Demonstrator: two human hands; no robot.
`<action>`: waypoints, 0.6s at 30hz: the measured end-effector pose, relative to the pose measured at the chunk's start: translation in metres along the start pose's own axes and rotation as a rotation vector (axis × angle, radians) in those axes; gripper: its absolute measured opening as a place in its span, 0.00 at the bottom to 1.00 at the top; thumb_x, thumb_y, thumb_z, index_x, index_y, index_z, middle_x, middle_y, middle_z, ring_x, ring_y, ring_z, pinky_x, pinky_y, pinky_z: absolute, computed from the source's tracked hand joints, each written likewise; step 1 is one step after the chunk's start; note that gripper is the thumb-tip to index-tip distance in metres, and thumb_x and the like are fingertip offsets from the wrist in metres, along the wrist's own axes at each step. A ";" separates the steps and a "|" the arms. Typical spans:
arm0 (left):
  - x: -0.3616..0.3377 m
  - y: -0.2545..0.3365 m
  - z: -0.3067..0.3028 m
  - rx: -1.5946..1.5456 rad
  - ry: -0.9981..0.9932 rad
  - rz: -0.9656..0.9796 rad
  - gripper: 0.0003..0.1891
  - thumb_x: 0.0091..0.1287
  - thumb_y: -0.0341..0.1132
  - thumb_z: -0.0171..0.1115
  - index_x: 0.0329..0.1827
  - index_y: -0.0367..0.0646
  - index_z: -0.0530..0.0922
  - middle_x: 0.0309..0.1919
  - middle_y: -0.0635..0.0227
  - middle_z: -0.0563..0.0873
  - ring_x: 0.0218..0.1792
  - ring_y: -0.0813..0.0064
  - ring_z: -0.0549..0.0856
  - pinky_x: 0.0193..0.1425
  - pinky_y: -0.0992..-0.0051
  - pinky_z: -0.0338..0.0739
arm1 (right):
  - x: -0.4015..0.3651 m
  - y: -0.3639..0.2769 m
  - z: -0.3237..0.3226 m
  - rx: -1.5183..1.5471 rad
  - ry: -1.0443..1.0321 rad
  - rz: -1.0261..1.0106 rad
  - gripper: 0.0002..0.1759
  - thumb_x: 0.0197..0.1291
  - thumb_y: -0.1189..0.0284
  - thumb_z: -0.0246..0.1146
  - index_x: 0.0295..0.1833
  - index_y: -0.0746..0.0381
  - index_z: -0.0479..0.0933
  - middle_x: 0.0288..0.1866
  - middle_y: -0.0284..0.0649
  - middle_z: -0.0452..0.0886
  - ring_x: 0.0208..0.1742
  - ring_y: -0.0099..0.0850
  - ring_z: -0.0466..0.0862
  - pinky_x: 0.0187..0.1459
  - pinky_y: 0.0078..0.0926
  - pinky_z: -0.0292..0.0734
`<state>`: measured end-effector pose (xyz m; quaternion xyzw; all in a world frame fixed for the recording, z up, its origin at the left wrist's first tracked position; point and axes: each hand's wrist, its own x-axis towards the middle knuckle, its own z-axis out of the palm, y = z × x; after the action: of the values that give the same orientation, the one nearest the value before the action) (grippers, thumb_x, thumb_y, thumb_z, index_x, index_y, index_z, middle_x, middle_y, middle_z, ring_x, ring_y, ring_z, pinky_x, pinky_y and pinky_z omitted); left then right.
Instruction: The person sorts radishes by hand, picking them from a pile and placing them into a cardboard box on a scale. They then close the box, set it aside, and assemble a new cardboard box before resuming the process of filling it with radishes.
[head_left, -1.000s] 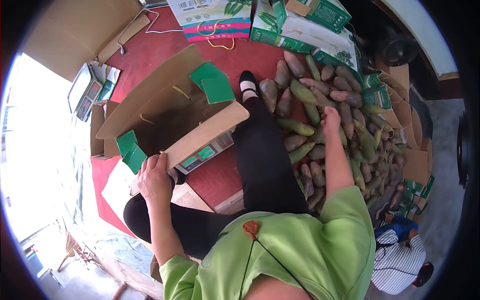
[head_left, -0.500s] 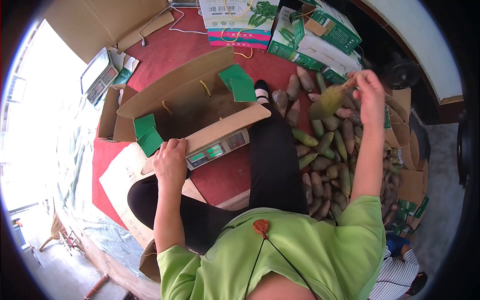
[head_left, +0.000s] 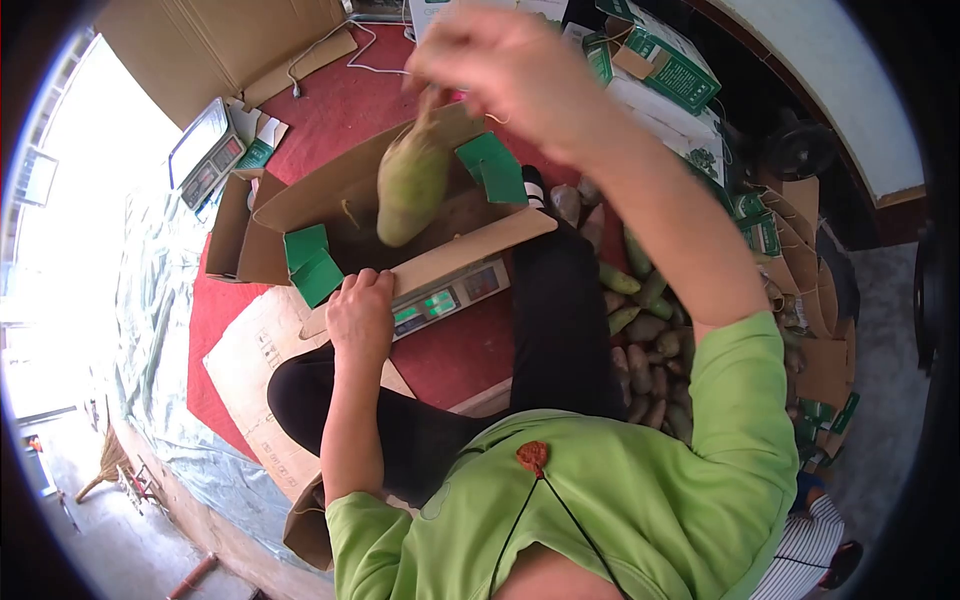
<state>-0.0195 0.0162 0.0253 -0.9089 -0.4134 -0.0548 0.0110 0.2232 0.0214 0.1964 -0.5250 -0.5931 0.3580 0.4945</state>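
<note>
From my right hand [head_left: 505, 70] a green radish [head_left: 412, 190] hangs by its stalk end, over the open cardboard box [head_left: 475, 243]. Both hand and radish are blurred by motion. My left hand [head_left: 361, 312] has its fingers closed over the edge of the box's near flap. The box has green end flaps [head_left: 492, 167] folded outward, and its inside is partly hidden behind the radish. Under it, a digital scale [head_left: 445, 303] shows lit green numbers. To the right of my leg lies a heap of radishes [head_left: 655, 360], partly covered by my right arm.
A second scale [head_left: 205, 155] stands at the far left, beside a smaller open box [head_left: 232, 225]. Green and white cartons [head_left: 665, 65] are stacked at the back right. A white cable [head_left: 350, 55] crosses the red mat [head_left: 300, 125]. Someone in a striped shirt [head_left: 800, 550] is at lower right.
My right hand has carried the radish leftward from above the heap to over the box. My left hand stays on the flap; the view has shifted slightly.
</note>
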 end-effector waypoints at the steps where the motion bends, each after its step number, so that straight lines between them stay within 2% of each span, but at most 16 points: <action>1: 0.000 0.000 0.000 -0.001 0.018 0.004 0.08 0.57 0.31 0.55 0.37 0.48 0.80 0.30 0.70 0.79 0.39 0.68 0.82 0.41 0.68 0.76 | 0.012 0.024 0.022 -0.100 -0.003 -0.053 0.08 0.62 0.71 0.55 0.36 0.62 0.78 0.34 0.34 0.81 0.35 0.24 0.78 0.34 0.22 0.71; 2: -0.001 -0.001 0.001 -0.001 0.017 0.004 0.08 0.57 0.31 0.55 0.37 0.48 0.80 0.30 0.70 0.79 0.39 0.68 0.82 0.41 0.68 0.76 | 0.023 0.050 0.043 -0.199 -0.005 -0.106 0.08 0.60 0.71 0.56 0.34 0.62 0.78 0.32 0.34 0.81 0.34 0.26 0.79 0.34 0.25 0.73; 4: 0.000 -0.002 0.001 0.014 0.006 0.012 0.07 0.57 0.31 0.55 0.37 0.48 0.80 0.30 0.69 0.79 0.38 0.68 0.82 0.40 0.68 0.76 | 0.033 0.080 0.088 -0.195 -0.106 -0.030 0.08 0.57 0.69 0.58 0.34 0.63 0.78 0.31 0.42 0.82 0.34 0.35 0.81 0.38 0.32 0.75; 6: 0.000 -0.003 0.000 0.011 -0.002 0.013 0.07 0.57 0.31 0.55 0.36 0.48 0.80 0.29 0.69 0.79 0.38 0.68 0.81 0.40 0.68 0.76 | 0.036 0.107 0.131 -0.439 -0.154 -0.074 0.10 0.55 0.67 0.57 0.34 0.62 0.78 0.32 0.48 0.81 0.36 0.43 0.82 0.40 0.39 0.76; 7: 0.001 -0.002 -0.001 0.007 -0.009 0.015 0.06 0.58 0.31 0.55 0.35 0.48 0.79 0.29 0.69 0.78 0.38 0.68 0.81 0.40 0.68 0.76 | 0.037 0.127 0.156 -0.447 -0.197 -0.101 0.11 0.52 0.67 0.56 0.33 0.62 0.79 0.34 0.50 0.82 0.40 0.48 0.81 0.43 0.44 0.75; 9: -0.001 -0.005 0.005 -0.035 0.029 0.008 0.07 0.60 0.33 0.57 0.38 0.46 0.81 0.32 0.65 0.82 0.38 0.63 0.83 0.40 0.65 0.77 | 0.030 0.130 0.186 -0.554 -0.304 -0.037 0.12 0.48 0.68 0.56 0.33 0.63 0.80 0.37 0.53 0.82 0.43 0.47 0.82 0.47 0.42 0.76; 11: 0.000 -0.008 0.014 -0.046 0.032 -0.018 0.07 0.60 0.36 0.60 0.38 0.44 0.81 0.33 0.61 0.84 0.38 0.60 0.84 0.39 0.62 0.77 | 0.027 0.129 0.197 -0.480 -0.313 -0.015 0.12 0.50 0.69 0.56 0.37 0.63 0.80 0.38 0.52 0.82 0.43 0.47 0.83 0.47 0.42 0.77; 12: -0.001 -0.007 0.013 -0.053 0.041 -0.009 0.07 0.60 0.33 0.59 0.38 0.45 0.81 0.36 0.62 0.84 0.39 0.60 0.83 0.41 0.62 0.77 | 0.027 0.129 0.197 -0.404 -0.298 0.001 0.12 0.51 0.69 0.57 0.37 0.63 0.80 0.38 0.53 0.82 0.43 0.48 0.83 0.49 0.42 0.76; 15: 0.002 0.003 -0.002 -0.064 0.033 0.024 0.08 0.60 0.31 0.58 0.40 0.46 0.82 0.36 0.65 0.83 0.40 0.60 0.83 0.41 0.63 0.77 | 0.020 0.125 0.167 -0.456 -0.248 0.102 0.12 0.52 0.67 0.58 0.38 0.61 0.81 0.40 0.47 0.83 0.46 0.43 0.82 0.48 0.41 0.76; 17: 0.003 0.006 -0.006 -0.033 -0.067 -0.076 0.10 0.59 0.28 0.57 0.42 0.48 0.83 0.35 0.66 0.82 0.41 0.61 0.82 0.42 0.64 0.76 | 0.002 0.123 0.133 -0.968 -0.260 -0.125 0.12 0.53 0.64 0.61 0.39 0.57 0.82 0.43 0.38 0.82 0.50 0.37 0.79 0.47 0.39 0.76; 18: 0.003 0.007 -0.006 -0.036 -0.072 -0.069 0.10 0.59 0.28 0.57 0.42 0.48 0.83 0.35 0.66 0.82 0.41 0.61 0.82 0.42 0.64 0.76 | -0.003 0.133 0.129 -1.062 -0.320 -0.061 0.12 0.52 0.62 0.62 0.38 0.55 0.83 0.46 0.32 0.80 0.53 0.33 0.76 0.47 0.37 0.76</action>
<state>-0.0132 0.0135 0.0318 -0.8956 -0.4434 -0.0297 -0.0221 0.1345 0.0565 0.0378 -0.6239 -0.7746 0.0705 0.0757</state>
